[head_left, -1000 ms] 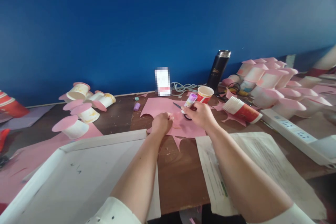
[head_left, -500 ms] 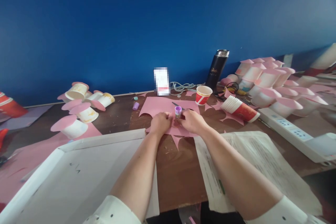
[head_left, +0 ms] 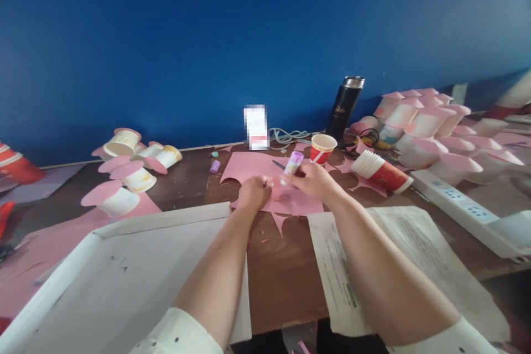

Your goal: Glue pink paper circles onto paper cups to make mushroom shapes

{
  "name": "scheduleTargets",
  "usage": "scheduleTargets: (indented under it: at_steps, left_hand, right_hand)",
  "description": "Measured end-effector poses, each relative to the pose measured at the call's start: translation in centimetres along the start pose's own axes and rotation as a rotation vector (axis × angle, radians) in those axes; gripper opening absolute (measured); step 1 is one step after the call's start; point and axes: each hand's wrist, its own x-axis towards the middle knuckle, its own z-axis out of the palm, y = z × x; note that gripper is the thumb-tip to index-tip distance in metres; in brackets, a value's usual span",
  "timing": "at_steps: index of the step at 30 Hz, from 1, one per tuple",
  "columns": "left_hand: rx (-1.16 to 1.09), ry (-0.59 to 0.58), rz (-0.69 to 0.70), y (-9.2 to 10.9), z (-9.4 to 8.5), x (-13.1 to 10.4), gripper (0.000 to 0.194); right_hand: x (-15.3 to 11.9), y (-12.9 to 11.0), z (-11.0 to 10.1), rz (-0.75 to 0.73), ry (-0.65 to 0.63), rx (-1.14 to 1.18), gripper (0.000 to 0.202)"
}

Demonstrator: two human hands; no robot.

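Note:
My right hand grips a glue stick with a purple end and a pale body, tilted above the pink paper. My left hand is closed, its fingertips pinching the edge of a small pink paper piece that lies on a larger pink sheet. Part of a dark pointed blade shows behind the glue stick; the rest is hidden. A purple cap lies left of the sheet. To the right of the sheet stands a red and white paper cup.
Stacked paper cups lie at right, beside a power strip. Cups with pink discs are piled at far right and left. A black flask leans by the blue wall. A white box lid fills the front left.
My right hand has lifted the glue stick from its upright position on the pink paper and tilted it to the right. My left hand has hardly moved.

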Motion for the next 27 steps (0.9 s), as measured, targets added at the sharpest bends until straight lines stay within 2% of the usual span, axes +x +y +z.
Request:
scheduleTargets:
  at_steps: [2, 3, 6, 11, 15, 22, 25, 27]
  left_hand:
    - [0.006, 0.005, 0.002, 0.1, -0.1, 0.0, 0.027]
    - [-0.001, 0.01, 0.005, 0.1, -0.2, -0.1, 0.029]
    - [-0.031, 0.016, 0.022, 0.2, -0.4, -0.3, 0.035]
    - [-0.035, 0.009, 0.022, 0.4, -0.5, -0.5, 0.032]
    - [-0.046, 0.006, 0.018, 0.3, -0.4, -0.4, 0.034]
    - [-0.04, 0.03, 0.008, 0.0, 0.0, -0.2, 0.028]
    - [-0.046, 0.019, -0.01, -0.1, 0.1, -0.2, 0.026]
    - [-0.045, 0.016, 0.012, 0.0, 0.0, -0.1, 0.025]
  right_hand:
    - [0.1, 0.1, 0.0, 0.021, 0.12, 0.003, 0.03]
    - [0.2, 0.1, 0.2, 0.017, 0.132, -0.022, 0.028]
    - [0.4, 0.3, 1.4, 0.003, 0.063, -0.155, 0.027]
    - [0.5, 0.4, 2.8, -0.009, 0.003, -0.287, 0.024]
    - [0.4, 0.0, 2.5, 0.023, -0.061, -0.342, 0.024]
    - [-0.3, -0.8, 1.4, -0.01, -0.117, -0.384, 0.026]
    - [-0.2, -0.5, 1.1, -0.033, -0.142, -0.302, 0.027]
    - [0.0, -0.1, 0.8, -0.017, -0.113, -0.172, 0.029]
